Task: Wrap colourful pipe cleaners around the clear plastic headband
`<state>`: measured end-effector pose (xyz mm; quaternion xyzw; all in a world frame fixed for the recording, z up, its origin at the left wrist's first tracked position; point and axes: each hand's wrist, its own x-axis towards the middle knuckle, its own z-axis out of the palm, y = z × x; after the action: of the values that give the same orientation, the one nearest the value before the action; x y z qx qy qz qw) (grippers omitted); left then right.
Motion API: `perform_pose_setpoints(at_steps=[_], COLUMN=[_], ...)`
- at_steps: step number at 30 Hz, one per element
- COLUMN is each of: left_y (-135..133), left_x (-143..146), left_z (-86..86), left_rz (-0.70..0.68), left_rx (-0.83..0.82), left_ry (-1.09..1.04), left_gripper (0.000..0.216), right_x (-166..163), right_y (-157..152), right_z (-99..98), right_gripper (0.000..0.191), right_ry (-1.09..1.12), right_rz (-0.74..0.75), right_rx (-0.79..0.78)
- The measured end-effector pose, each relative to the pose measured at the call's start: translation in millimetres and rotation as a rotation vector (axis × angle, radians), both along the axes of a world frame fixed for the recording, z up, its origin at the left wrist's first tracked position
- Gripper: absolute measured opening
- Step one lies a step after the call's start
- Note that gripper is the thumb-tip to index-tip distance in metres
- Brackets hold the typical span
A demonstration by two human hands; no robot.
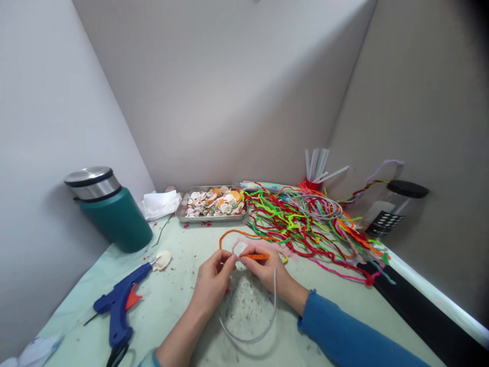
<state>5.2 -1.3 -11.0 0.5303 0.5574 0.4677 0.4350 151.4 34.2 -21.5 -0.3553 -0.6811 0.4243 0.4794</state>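
Note:
My left hand (pixel 214 278) is closed in a pinch, with a pale pink pipe cleaner (pixel 250 241) rising from its fingertips. Facing it, almost touching, my right hand (pixel 269 267) pinches too, and a short orange pipe cleaner piece (pixel 260 256) lies across its fingers. A grey wire hoop (pixel 252 340) hangs below and between both hands; its upper part is hidden by them. An orange strand (pixel 236 231) arches from behind my left fingers towards the pile. The exact contact between fingertips is too small to make out.
Colourful pipe cleaners (pixel 298 224) are heaped at back right, near white sticks (pixel 316 164) and a black-lidded jar (pixel 397 206). A metal tray (pixel 214 219) of shells and buttons stands behind. To the left are a green bottle (pixel 118 219), blue glue gun (pixel 122 300) and shell (pixel 163 260).

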Motion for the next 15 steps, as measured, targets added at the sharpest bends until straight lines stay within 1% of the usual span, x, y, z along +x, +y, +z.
perform_pose_setpoints(at_steps=[2, 4, 7, 9, 11, 15], left_y=[0.2, 1.3, 3.1, 3.5, 3.2, 2.5], left_x=[-0.9, -1.7, -2.0, -1.6, -1.2, -1.9], left_z=[0.3, 1.0, 2.1, 2.2, 1.9, 0.8], left_rz=[0.005, 0.012, 0.015, 0.008, 0.011, 0.061], left_rx=[0.001, -0.037, -0.129, -0.174, -0.177, -0.080], left_ry=[0.021, 0.008, -0.080, -0.135, -0.136, -0.088], left_gripper=[0.031, 0.033, 0.036, 0.036, 0.035, 0.032], right_x=[0.5, 1.2, 2.0, 1.9, 1.3, 0.0], right_y=[-1.1, -2.8, -5.1, -5.8, -5.6, -2.6], right_z=[1.6, 4.2, 7.3, 7.9, 7.2, 4.1], right_gripper=[0.010, 0.008, 0.005, 0.006, 0.006, 0.008], right_ry=[-0.001, -0.009, -0.018, -0.021, -0.020, 0.010], right_rz=[0.022, 0.062, 0.133, 0.153, 0.131, 0.034], right_rx=[0.001, 0.033, 0.082, 0.102, 0.101, 0.033])
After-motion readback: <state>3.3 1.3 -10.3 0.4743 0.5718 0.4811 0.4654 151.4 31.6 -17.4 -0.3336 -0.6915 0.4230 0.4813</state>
